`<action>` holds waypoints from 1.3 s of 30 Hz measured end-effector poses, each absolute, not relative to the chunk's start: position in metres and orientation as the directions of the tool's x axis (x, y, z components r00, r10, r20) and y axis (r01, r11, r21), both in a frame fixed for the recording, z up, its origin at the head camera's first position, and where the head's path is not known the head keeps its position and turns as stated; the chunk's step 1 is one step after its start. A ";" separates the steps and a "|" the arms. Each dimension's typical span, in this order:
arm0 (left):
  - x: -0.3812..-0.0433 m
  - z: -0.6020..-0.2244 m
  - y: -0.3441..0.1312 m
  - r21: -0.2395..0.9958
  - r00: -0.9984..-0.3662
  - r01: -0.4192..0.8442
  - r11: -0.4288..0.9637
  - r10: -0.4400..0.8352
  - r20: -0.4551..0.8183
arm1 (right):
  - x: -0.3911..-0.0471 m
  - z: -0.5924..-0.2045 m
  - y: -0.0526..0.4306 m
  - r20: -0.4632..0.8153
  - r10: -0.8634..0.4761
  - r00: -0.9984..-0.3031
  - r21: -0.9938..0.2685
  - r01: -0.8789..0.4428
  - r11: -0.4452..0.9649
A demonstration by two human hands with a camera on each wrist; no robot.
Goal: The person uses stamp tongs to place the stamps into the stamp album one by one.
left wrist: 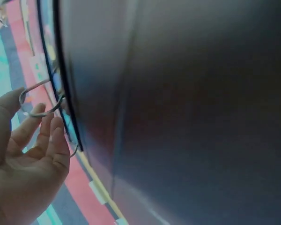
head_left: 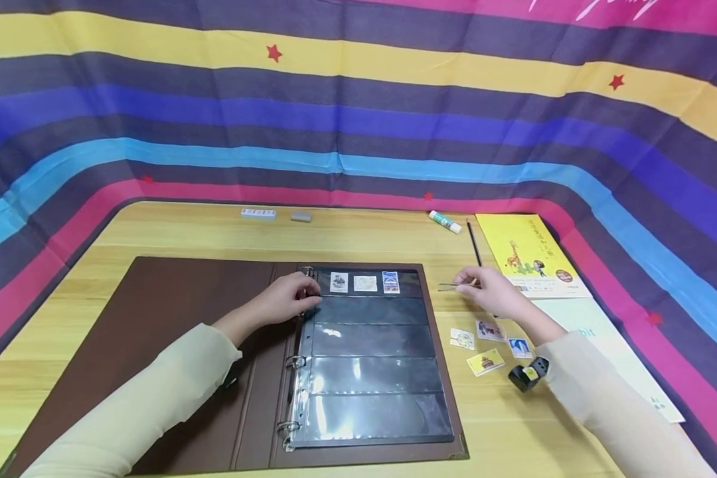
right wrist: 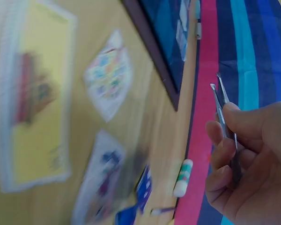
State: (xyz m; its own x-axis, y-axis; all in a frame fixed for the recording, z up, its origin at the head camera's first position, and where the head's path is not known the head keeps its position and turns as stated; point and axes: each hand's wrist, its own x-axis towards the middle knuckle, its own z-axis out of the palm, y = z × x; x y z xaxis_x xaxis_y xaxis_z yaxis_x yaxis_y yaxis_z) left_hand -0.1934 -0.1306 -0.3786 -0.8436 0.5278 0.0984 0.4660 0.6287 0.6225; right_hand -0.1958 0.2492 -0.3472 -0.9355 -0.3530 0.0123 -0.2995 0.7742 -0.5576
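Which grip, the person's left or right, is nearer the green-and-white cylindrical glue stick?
Right. The right grip, pinching silver metal tweezers, is on the near side of the glue stick, slightly right; the left grip is farther left, by the top metal ring of the brown binder.

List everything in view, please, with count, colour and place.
Table: one, light wood, underneath
Cloth: one, striped, behind
Album: one, brown, on table
Page: one visible, black, in album
Page stamps: three, multicoloured, top row
Loose stamps: at least four, multicoloured, beside album
Tweezers: one, silver, in right hand
Glue stick: one, white-green, far side
Booklets: two, yellow, pale, right
Pencil: one, dark, beside booklets
Small blocks: two, white, grey, far side
Wrist device: one, black, right cuff
Sleeves: two, cream, forearms
Left hand: one, bare, near album's top ring
Right hand: one, bare, holding tweezers
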 end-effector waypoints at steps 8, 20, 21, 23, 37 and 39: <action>-0.191 -0.383 -0.129 0.609 -0.829 0.468 0.641 0.557 0.051 | -0.167 -0.357 0.279 -0.065 -0.432 -0.899 -0.535 -0.334 0.776; -0.193 -0.385 -0.125 0.597 -0.827 0.488 0.636 0.556 0.083 | -0.155 -0.359 0.295 -0.131 -0.542 -0.830 -0.477 -0.426 0.769; -0.194 -0.385 -0.125 0.593 -0.825 0.494 0.636 0.558 0.088 | -0.157 -0.359 0.294 -0.126 -0.539 -0.833 -0.469 -0.428 0.772; -0.194 -0.385 -0.124 0.590 -0.823 0.498 0.635 0.560 0.092 | -0.162 -0.359 0.293 -0.106 -0.532 -0.840 -0.456 -0.435 0.776; -0.200 -0.386 -0.118 0.609 -0.854 0.439 0.661 0.518 0.052 | -0.180 -0.361 0.283 -0.020 -0.376 -0.926 -0.380 -0.341 0.860; -0.201 -0.386 -0.119 0.616 -0.861 0.419 0.666 0.507 0.037 | -0.178 -0.362 0.285 -0.024 -0.355 -0.935 -0.369 -0.321 0.872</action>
